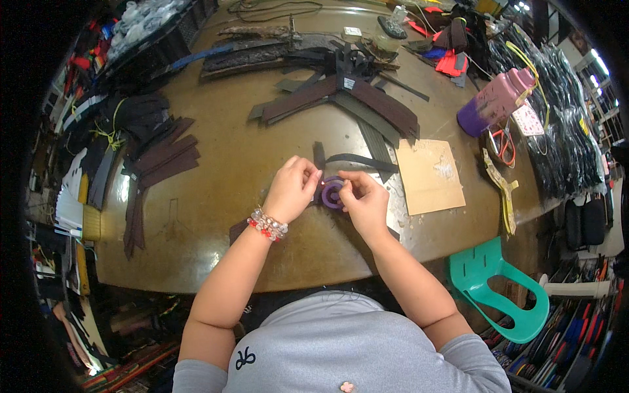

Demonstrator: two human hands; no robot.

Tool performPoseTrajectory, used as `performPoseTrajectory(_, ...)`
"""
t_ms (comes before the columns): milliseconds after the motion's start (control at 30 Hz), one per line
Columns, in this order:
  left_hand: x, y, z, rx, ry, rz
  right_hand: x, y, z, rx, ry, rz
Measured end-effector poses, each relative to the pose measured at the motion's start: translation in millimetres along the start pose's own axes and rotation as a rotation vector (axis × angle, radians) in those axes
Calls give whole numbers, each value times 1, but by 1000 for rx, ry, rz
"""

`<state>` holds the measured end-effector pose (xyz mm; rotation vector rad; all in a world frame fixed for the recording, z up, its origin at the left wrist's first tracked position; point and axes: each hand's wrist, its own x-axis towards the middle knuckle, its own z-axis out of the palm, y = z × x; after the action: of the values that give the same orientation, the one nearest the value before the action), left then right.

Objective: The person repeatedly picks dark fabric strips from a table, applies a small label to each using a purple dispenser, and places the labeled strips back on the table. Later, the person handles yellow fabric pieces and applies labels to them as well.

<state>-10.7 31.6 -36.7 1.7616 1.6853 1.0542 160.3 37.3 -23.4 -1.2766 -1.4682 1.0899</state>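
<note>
My left hand (293, 188) is closed in a pinch over dark strap pieces; what lies between its fingertips is too small to make out. Just right of it, a round purple ring-shaped piece (331, 194), perhaps a tape roll, lies over the straps. My right hand (364, 202) is closed at the ring's right edge, thumb and fingertips together; whether it grips the ring is hidden. A short dark brown strap (319, 156) sticks up past my left fingertips. From beside it a black strap (360, 160) curves off to the right.
Bundled dark straps (344, 98) fan out beyond my hands, with another bundle (160, 157) at left. A tan cardboard sheet (429, 177) lies to the right. Farther right are a pink-purple bottle (496, 101) and red-handled scissors (504, 145). A green plastic stool (501, 288) stands by the table's edge.
</note>
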Motion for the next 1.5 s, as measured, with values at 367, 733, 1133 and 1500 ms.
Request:
performPoseTrajectory(367, -14, 39, -66, -362, -1015, 129, 13, 5, -19, 623, 87, 134)
performPoseTrajectory(733, -33, 25, -12, 185, -35, 374, -7, 0, -18, 45, -10, 97)
performPoseTrajectory(1133, -32, 16, -12, -30, -9, 233, -23, 2, -10, -287, -38, -330)
performPoseTrajectory(1500, -36, 23, -24, 133, 38, 105, 4, -28, -59, -256, -475, -157)
